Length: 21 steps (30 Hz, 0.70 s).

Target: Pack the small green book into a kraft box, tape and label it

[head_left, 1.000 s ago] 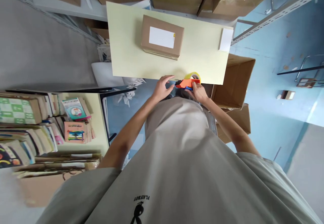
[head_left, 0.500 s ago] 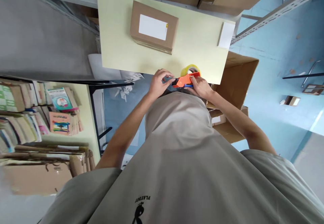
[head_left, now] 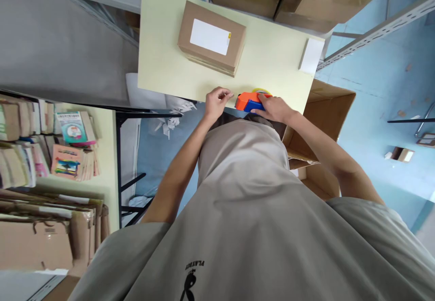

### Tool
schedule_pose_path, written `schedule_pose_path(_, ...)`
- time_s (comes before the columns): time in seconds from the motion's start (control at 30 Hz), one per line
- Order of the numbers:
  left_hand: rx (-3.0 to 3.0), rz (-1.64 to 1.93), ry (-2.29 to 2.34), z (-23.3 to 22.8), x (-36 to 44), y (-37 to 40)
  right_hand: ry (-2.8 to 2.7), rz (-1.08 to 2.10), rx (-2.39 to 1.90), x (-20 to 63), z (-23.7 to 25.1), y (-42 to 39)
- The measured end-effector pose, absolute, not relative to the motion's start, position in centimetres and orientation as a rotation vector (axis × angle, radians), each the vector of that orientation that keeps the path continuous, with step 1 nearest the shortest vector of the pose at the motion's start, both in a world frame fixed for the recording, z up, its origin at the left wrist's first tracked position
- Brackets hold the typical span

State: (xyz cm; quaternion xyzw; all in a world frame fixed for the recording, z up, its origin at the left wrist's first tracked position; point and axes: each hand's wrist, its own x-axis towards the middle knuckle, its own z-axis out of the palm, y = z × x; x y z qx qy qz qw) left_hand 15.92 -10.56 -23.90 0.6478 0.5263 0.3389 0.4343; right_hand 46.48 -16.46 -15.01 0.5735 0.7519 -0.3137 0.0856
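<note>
I'm gripping the tape dispenser [head_left: 249,101] in the right hand [head_left: 276,109], lengthwise toward the left hand [head_left: 215,104], whose hold I can't tell.

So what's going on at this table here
A person's right hand grips an orange and blue tape dispenser at the near edge of the pale table. The left hand, partly curled, is beside it; whether it pinches anything is unclear. A labelled cardboard box sits on the table beyond.

The left hand [head_left: 215,103] pinches; the right hand [head_left: 276,109] grips.
</note>
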Motion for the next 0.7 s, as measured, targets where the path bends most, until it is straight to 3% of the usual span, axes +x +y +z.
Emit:
schedule_pose_path(0.3,1.464,1.051,1.49,-29.8,17.4,-3.9,2.151,-0.86,2.077,50.1,-17.8,-12.5)
schedule_pose_path(0.7,1.404,1.156,1.581,-30.5,18.1,-3.5,2.093,-0.881,2.238,46.8,-20.1,-11.6)
